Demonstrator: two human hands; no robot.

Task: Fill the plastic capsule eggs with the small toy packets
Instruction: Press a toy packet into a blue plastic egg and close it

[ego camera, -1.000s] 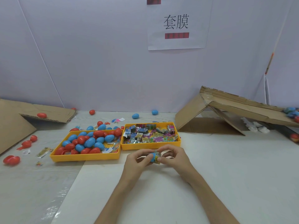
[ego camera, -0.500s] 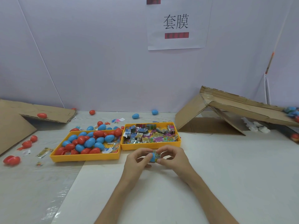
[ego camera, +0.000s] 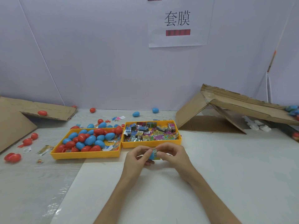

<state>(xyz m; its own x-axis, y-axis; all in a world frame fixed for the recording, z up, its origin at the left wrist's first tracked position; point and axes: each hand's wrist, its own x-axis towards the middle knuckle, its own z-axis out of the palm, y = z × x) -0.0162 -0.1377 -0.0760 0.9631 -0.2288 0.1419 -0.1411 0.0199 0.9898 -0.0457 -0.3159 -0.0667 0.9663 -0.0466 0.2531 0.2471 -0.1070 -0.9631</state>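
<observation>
My left hand (ego camera: 137, 157) grips a blue capsule egg half (ego camera: 152, 156) just in front of the trays. My right hand (ego camera: 174, 155) pinches a small toy packet (ego camera: 155, 152) that sits at the egg's opening, partly hidden by my fingers. A yellow tray (ego camera: 84, 155) on the left holds several red and blue capsule eggs (ego camera: 90, 139). Beside it on the right, a second yellow tray (ego camera: 151, 143) holds several small toy packets (ego camera: 150, 132).
Loose red and blue eggs (ego camera: 135, 113) and stray packets lie behind and left of the trays. Cardboard sheets (ego camera: 226, 110) lean at the right and another cardboard sheet (ego camera: 14, 122) at the left. A paper sign (ego camera: 178, 21) hangs on the back wall. White table surface (ego camera: 226, 167) spreads to the right.
Both hands stayed in place in front of the packet tray. My fingers shifted slightly around the blue egg and the packet.
</observation>
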